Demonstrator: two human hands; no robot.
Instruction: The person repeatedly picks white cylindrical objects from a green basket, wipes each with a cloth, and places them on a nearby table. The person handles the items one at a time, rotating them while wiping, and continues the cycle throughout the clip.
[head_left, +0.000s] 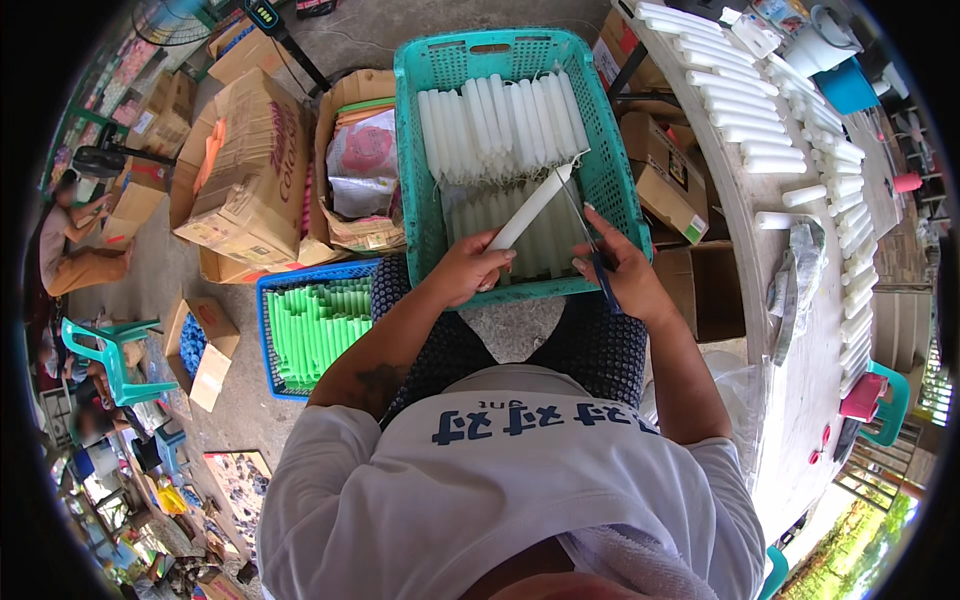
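Observation:
My left hand (471, 268) grips a white candle (529, 208) near its lower end and holds it tilted, wick end up and to the right. In my right hand (626, 270) is a pair of scissors (598, 259), its blades reaching up to the candle's wick end. Both hands are over the near part of a teal plastic crate (626, 169). Inside it, rows of white candles (491, 112) lie with their wicks showing, and more lie below them, partly hidden by my hands and the held candle.
Many white candles (742, 105) lie along the table (784, 300) at right, with a grey cloth (799, 274). At left stand a blue crate (264, 337) of green candles (315, 322) and cardboard boxes (251, 165). A person (67, 240) sits at far left.

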